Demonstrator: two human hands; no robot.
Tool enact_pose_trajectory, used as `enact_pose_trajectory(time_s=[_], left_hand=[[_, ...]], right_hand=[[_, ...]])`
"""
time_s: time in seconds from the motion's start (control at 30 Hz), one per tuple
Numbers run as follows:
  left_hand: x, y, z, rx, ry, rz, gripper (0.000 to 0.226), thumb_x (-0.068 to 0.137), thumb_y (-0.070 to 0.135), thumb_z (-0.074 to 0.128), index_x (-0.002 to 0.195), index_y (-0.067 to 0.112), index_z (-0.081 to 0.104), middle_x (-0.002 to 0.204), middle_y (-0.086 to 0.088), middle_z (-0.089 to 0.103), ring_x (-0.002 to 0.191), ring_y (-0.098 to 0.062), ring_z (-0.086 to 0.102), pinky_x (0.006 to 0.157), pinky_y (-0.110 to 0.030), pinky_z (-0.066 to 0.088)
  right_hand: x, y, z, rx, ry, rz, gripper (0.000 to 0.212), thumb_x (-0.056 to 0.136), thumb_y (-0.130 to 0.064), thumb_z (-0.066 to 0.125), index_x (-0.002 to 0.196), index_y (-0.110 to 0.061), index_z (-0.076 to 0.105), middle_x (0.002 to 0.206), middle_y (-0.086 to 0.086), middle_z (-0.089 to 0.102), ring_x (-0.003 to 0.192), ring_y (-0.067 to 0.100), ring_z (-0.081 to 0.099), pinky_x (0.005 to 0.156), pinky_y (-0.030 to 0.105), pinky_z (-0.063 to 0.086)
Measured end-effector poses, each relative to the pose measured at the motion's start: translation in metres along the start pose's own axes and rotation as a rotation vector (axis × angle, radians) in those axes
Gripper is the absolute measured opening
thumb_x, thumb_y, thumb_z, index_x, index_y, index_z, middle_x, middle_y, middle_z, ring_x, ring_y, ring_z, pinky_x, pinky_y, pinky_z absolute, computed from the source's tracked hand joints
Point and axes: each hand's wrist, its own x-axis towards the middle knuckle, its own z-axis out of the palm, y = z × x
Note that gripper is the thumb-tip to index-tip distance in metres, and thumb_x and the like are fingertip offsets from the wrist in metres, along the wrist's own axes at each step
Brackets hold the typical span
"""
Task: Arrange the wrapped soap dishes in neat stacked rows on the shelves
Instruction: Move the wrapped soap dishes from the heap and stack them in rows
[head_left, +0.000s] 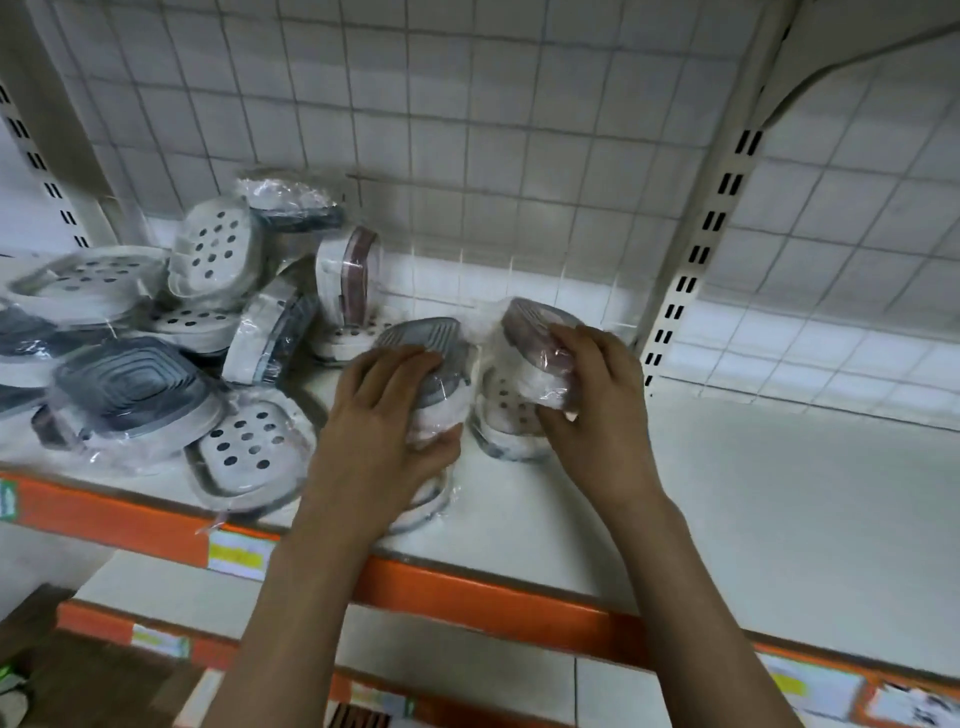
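A white shelf (753, 493) holds a loose heap of plastic-wrapped soap dishes (156, 353) at the left, lying and leaning at odd angles. My left hand (389, 410) grips a wrapped grey-based soap dish (431, 343) near the shelf's middle, on top of another dish (431, 506) by the front edge. My right hand (587, 384) grips a wrapped brown-based soap dish (530, 322), tilted over a white perforated dish (506, 415) lying on the shelf just right of the left one. The two held dishes are side by side, almost touching.
An orange price strip (493, 603) with yellow labels runs along the shelf's front edge. A wire grid back panel (467, 130) stands behind. A slotted upright post (696, 249) borders the bay at the right. A lower shelf (467, 670) shows below.
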Motion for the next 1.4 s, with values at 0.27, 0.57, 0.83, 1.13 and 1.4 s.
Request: enact_pose_trajectory(time_s=[0.27,0.57,0.83,1.13,1.4], left_hand=[[-0.045,0.069,0.018,-0.187,0.097,0.043,0.052,0.075,0.033,0.062,0.12,0.011,0.049,0.125,0.0,0.049,0.116,-0.027,0.046,0.107,-0.022,0.029],[-0.065,0.162,0.059,-0.243,0.068,0.013,0.052,0.074,0.033,0.065,0.118,0.007,0.054,0.124,-0.005,0.054,0.118,-0.024,0.045,0.107,-0.023,0.032],[-0.091,0.309,0.125,-0.273,-0.041,-0.021,0.055,0.076,0.037,0.062,0.124,0.012,0.049,0.127,-0.006,0.054,0.119,-0.022,0.043,0.107,-0.017,0.028],[-0.1,0.388,0.153,-0.281,-0.029,-0.03,0.048,0.081,0.029,0.06,0.125,0.016,0.045,0.125,0.003,0.047,0.115,-0.021,0.044,0.102,-0.014,0.029],[-0.106,0.391,0.172,-0.281,0.072,-0.144,0.052,0.081,0.034,0.058,0.123,0.005,0.049,0.118,-0.015,0.055,0.11,-0.028,0.047,0.099,-0.014,0.028]], right_hand=[[-0.075,0.018,-0.07,-0.012,0.098,0.105,0.061,0.073,-0.021,0.056,0.133,-0.015,0.049,0.133,0.008,0.048,0.125,0.024,0.041,0.106,0.029,0.032],[-0.127,0.081,-0.145,-0.054,0.145,0.107,0.061,0.069,-0.012,0.059,0.129,-0.016,0.05,0.133,0.009,0.049,0.125,0.029,0.041,0.105,0.036,0.032],[-0.167,0.176,-0.266,-0.037,0.176,0.145,0.063,0.067,-0.006,0.061,0.129,-0.012,0.052,0.131,0.012,0.049,0.122,0.027,0.042,0.105,0.03,0.032],[-0.201,0.227,-0.33,-0.045,0.185,0.209,0.06,0.069,-0.011,0.063,0.129,-0.012,0.053,0.13,0.01,0.05,0.121,0.023,0.044,0.103,0.03,0.036],[-0.211,0.234,-0.337,-0.093,0.114,0.206,0.058,0.073,-0.021,0.055,0.131,-0.013,0.051,0.135,0.01,0.049,0.127,0.026,0.042,0.106,0.039,0.036]])
